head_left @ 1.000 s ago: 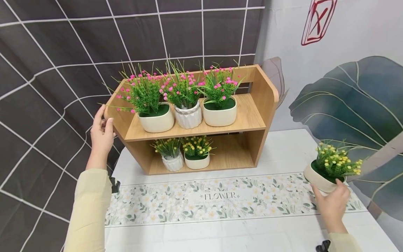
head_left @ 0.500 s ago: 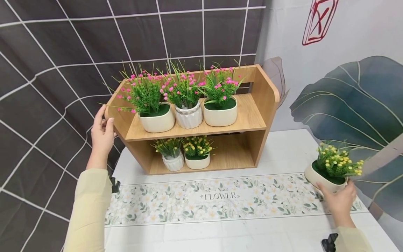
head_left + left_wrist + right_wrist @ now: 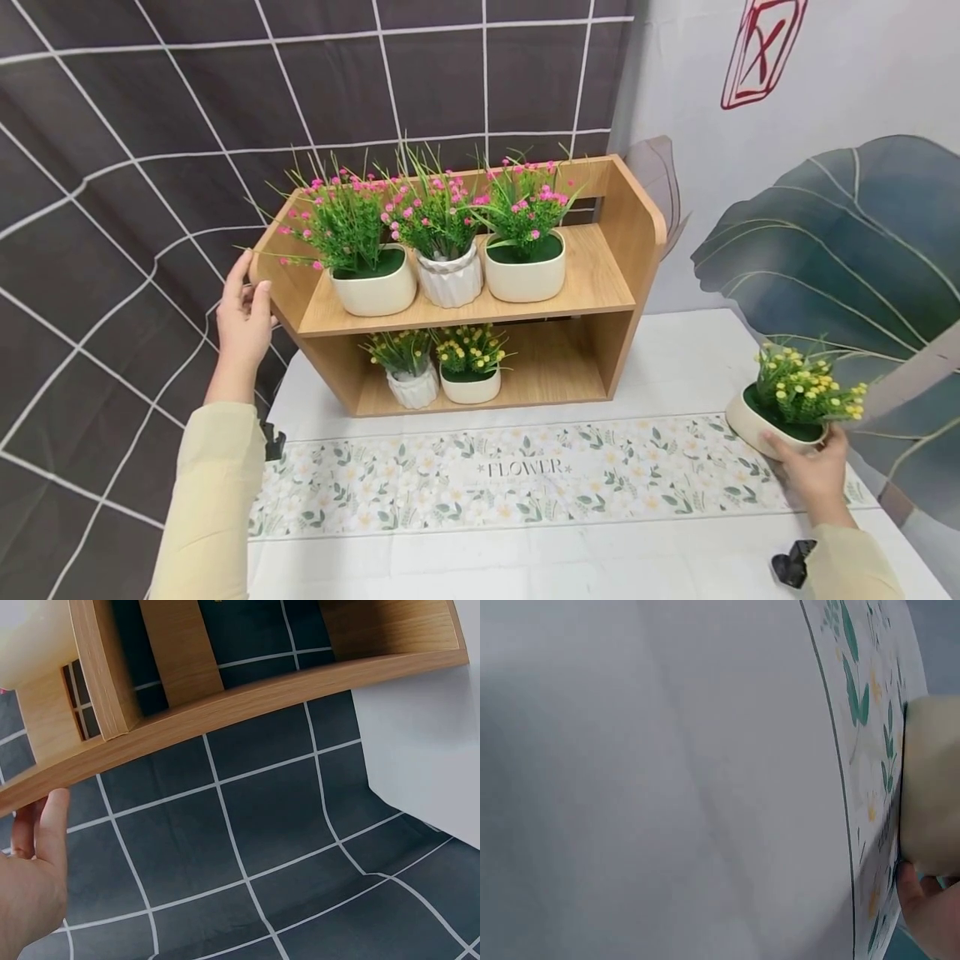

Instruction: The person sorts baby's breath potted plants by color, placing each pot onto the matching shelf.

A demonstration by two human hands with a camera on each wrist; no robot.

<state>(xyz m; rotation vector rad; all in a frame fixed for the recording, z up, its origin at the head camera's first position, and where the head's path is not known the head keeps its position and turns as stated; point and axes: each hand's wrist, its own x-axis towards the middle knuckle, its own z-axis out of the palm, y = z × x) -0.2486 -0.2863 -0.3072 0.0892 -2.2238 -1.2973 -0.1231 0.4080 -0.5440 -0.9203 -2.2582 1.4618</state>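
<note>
At the right of the head view, my right hand (image 3: 817, 471) grips the near right end of a cream oval pot (image 3: 747, 427) of yellow flowers. Its thumb lies on the pot's front wall. The right wrist view shows that pot (image 3: 931, 787) at the edge, its base against the printed cloth, with my fingers (image 3: 937, 919) by it. My left hand (image 3: 243, 329) touches the outer left side of a two-tier wooden shelf (image 3: 585, 267). In the left wrist view the thumb and fingers (image 3: 52, 825) rest against that panel.
Pink-flowered pots (image 3: 450, 279) line the upper tier. Two yellow-flowered pots (image 3: 470, 387) stand at the lower tier's left and middle. A floral strip (image 3: 525, 492) runs along the white table (image 3: 525, 567). Behind hangs a dark grid curtain (image 3: 315, 83).
My right hand has shifted right and a little up around the pot's end, its thumb sliding along the front wall. The pot has barely moved. My left hand stays on the shelf side.
</note>
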